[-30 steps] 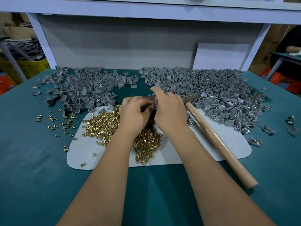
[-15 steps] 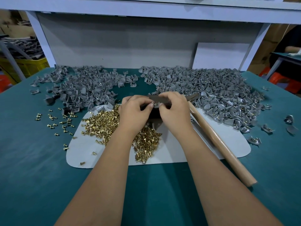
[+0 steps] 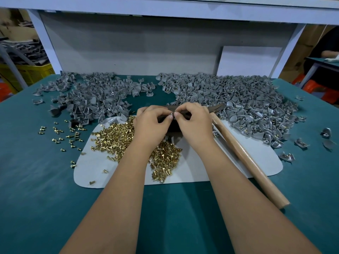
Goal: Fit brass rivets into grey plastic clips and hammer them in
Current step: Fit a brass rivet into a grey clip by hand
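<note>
The green table [image 3: 45, 198] carries a pale mat [image 3: 201, 167] at its middle. Beyond the mat's far right edge spreads the bigger heap of grey clips [image 3: 238, 99]; a second heap [image 3: 88, 99] lies beyond its far left corner. A hammer [image 3: 244, 156] lies across the mat's right side, long axis running from near right up to far centre, head behind the hands. Brass rivets [image 3: 117, 138] pile on the mat's left half. Over the mat's far edge the left hand [image 3: 150, 123] and right hand [image 3: 192, 123] meet, fingertips pinching a small grey clip [image 3: 172, 114]; its orientation cannot be told
</note>
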